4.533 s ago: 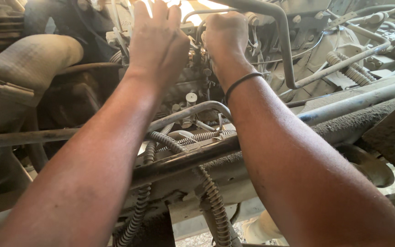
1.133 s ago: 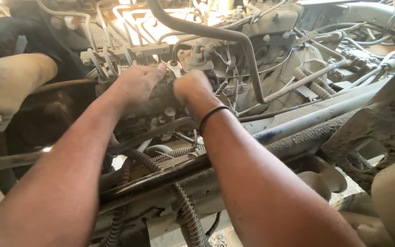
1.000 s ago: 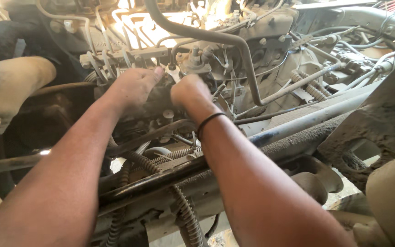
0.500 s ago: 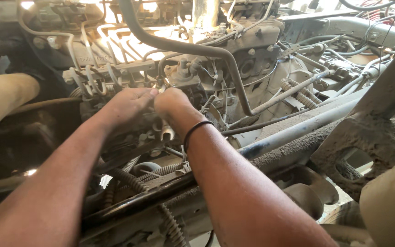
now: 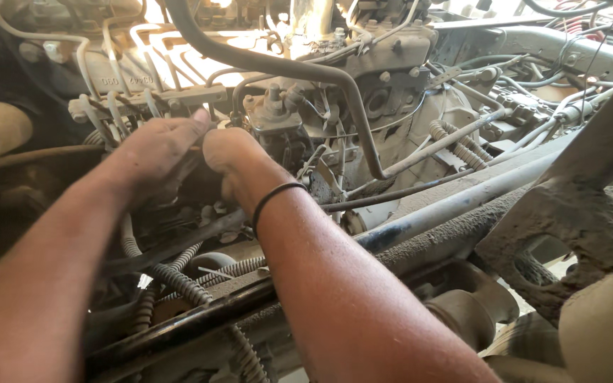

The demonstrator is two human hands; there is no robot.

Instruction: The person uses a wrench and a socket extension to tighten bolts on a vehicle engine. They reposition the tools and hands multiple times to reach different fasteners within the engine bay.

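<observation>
Dusty grey metal fills our view: an engine (image 5: 391,85) packed with thin pipes, with our two hands meeting at its left side, far from us. Our left hand (image 5: 154,152) lies palm down with the fingers stretched forward, tips at the cluster of thin metal pipes (image 5: 118,106); it looks mostly flat rather than gripping, though we cannot tell what sits under the palm. Our right hand (image 5: 232,159), a dark band (image 5: 271,202) on its wrist, is curled in just beside the left, its fingers hidden behind the knuckles, so we cannot tell whether it holds anything. A thick bent pipe (image 5: 349,92) arches just right of both hands, and ribbed hoses (image 5: 179,280) run near us under the forearms. We judge the risks to be these: fingers slipping on the grime and striking sharp fittings, a thin pipe bending if we lean on it, and any small loose part dropping into the dark gap below, out of reach.
</observation>
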